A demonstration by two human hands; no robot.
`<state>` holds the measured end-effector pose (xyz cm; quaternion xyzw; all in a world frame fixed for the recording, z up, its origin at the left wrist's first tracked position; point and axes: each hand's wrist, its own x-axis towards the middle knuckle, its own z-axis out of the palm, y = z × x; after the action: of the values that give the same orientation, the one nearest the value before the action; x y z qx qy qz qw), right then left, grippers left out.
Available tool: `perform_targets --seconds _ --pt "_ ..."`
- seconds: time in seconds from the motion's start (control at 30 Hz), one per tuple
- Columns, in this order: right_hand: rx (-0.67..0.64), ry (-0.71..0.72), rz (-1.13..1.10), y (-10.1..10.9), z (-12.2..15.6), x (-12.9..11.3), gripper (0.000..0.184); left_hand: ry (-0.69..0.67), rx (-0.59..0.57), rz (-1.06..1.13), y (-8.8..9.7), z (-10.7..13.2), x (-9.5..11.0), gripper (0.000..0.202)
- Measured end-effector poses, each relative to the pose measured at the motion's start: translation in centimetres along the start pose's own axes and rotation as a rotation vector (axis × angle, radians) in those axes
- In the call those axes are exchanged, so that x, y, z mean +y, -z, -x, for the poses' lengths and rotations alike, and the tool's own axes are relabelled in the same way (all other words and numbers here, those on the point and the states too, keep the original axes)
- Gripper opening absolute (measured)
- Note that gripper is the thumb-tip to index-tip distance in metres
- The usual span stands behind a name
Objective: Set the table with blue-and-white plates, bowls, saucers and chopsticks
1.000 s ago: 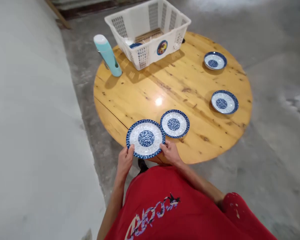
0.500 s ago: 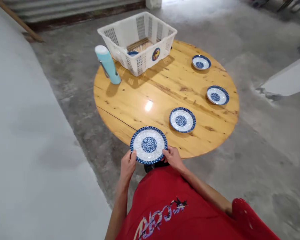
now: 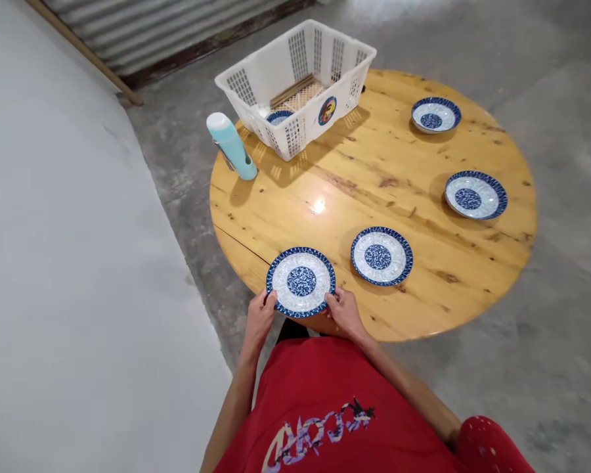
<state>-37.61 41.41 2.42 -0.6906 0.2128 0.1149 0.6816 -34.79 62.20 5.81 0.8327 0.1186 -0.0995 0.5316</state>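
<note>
Both my hands hold one blue-and-white patterned plate [image 3: 301, 282] at the near edge of a round wooden table [image 3: 335, 197]. My left hand [image 3: 261, 318] grips its left rim and my right hand [image 3: 343, 310] grips its right rim, fingers closed on it. The plate lies flat over the tabletop edge. Three more matching plates rest on the table: one just right of mine [image 3: 381, 255], one at the right side [image 3: 475, 194], one at the far right [image 3: 435, 115].
A white plastic basket [image 3: 300, 72] stands at the table's far side with a plate and a wooden board inside. A light blue bottle [image 3: 231, 146] stands at the far left edge. Concrete floor surrounds the table; a pale wall runs along the left.
The plate in my hands has shifted left, away from the neighbouring plate, and now sits lower at the table's near edge. The camera view swung slightly.
</note>
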Motion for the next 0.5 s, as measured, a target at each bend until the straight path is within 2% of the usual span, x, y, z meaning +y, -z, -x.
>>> perform_targets --seconds 0.13,0.23,0.5 --pt "0.069 -0.011 -0.013 -0.6 -1.5 0.4 0.024 -0.003 -0.047 0.003 -0.3 -3.0 0.3 0.032" --pt "0.138 -0.001 -0.035 -1.7 -3.2 0.5 0.025 -0.029 -0.091 -0.018 -0.1 -6.3 0.6 0.034" --pt "0.298 -0.044 -0.058 -7.7 -8.9 -1.7 0.021 -0.154 -0.206 -0.069 2.7 -17.2 0.5 0.034"
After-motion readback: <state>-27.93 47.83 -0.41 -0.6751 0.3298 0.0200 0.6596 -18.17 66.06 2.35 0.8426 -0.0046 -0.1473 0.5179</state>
